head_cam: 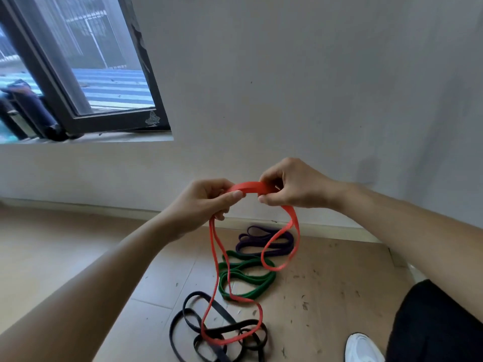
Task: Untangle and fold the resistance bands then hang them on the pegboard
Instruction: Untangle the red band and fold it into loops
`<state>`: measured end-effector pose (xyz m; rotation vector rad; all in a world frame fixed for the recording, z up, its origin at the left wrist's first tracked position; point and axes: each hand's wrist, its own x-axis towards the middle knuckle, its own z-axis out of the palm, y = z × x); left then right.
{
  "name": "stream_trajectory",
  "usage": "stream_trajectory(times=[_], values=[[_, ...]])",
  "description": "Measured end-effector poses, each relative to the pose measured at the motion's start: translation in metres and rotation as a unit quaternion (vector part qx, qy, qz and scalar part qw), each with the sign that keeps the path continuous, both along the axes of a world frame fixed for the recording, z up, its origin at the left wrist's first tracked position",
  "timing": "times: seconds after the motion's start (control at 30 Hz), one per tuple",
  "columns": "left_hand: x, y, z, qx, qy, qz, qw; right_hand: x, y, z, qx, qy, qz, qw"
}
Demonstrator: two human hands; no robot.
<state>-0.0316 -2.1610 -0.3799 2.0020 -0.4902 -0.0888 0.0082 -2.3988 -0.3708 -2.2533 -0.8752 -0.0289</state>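
Well above the floor, a flat orange-red rubber resistance band (248,188) is stretched in a short arc between two bare hands in front of a plain pale wall (326,74). The left hand (206,202) grips one side of that arc, its fingers curled over the band and the thumb pressed along the top. The right hand (295,186) pinches the other side, fingers bent down over the strap and the thumb tucked beneath it.

From the left hand two strands hang close together, cross in front of the things on the floor and end in a wide loop low in the view. I cannot tell whether that loop touches the floor. From the right hand a shorter loop dangles freely and twists once on the way down.

Below the hands, three more bands lie in loose coils on a brown cardboard sheet (339,278) speckled with dark scraps. A purple rubber band (277,248) lies nearest the wall, a green rubber band (258,288) just beside it toward the person, and a tangled black rubber band (196,293) nearest the person, partly off the cardboard's edge. Beige floor tiles (52,244) lie to the left.

At lower right are a white shoe (363,348) and a leg in black cloth (439,322). A dark-framed window (39,64) stands at upper left.
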Motion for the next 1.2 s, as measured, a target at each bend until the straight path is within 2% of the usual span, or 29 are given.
stream_trajectory(times=[0.13, 0.23, 0.37, 0.47, 0.57, 0.67, 0.73, 0.93, 1.2], values=[[-0.003, -0.012, 0.004, -0.006, -0.023, 0.007, 1.0, -0.002, 0.007, 0.001, 0.018, 0.02, 0.026, 0.999], [-0.001, -0.01, 0.009, -0.027, -0.051, 0.039, 0.998, 0.001, 0.003, 0.0, 0.023, 0.119, 0.064, 0.991], [0.004, 0.001, 0.013, -0.072, -0.062, 0.094, 0.991, 0.014, -0.009, -0.019, -0.097, 0.213, 0.088, 0.968], [0.005, 0.015, 0.017, -0.099, -0.061, 0.114, 0.987, 0.022, -0.014, -0.041, -0.142, 0.23, 0.078, 0.96], [0.003, 0.022, 0.017, -0.09, -0.055, 0.096, 0.99, 0.024, -0.008, -0.052, -0.068, 0.235, 0.044, 0.969], [0.001, 0.019, 0.017, -0.077, -0.056, 0.075, 0.993, 0.025, 0.004, -0.052, 0.02, 0.249, 0.055, 0.967], [0.002, 0.018, 0.019, -0.08, -0.064, 0.078, 0.992, 0.027, 0.012, -0.054, 0.035, 0.253, 0.066, 0.965], [0.009, 0.03, 0.023, -0.108, -0.088, 0.121, 0.983, 0.042, 0.026, -0.066, 0.006, 0.255, 0.062, 0.965], [0.014, 0.053, 0.022, -0.164, -0.098, 0.212, 0.959, 0.053, 0.036, -0.106, -0.095, 0.285, 0.02, 0.954]])
